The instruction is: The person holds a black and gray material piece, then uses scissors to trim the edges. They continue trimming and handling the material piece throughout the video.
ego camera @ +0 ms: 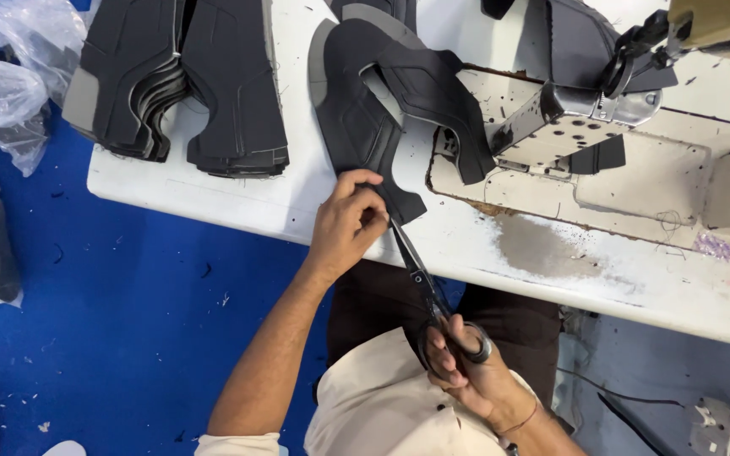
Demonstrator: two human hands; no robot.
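My left hand (346, 221) pinches the near end of a black shaped shoe-upper piece (382, 101) that lies on the white table (213, 198) and curves toward the sewing machine. My right hand (466, 371) grips the handles of black scissors (422, 279), fingers through the loops. The scissor blades point up to the edge of the piece, right beside my left fingers.
Two stacks of black cut pieces (179, 80) sit at the table's far left. A sewing machine head and metal post (568, 114) stand at the right on a worn plate. Clear plastic bags (10, 76) lie on the blue floor to the left.
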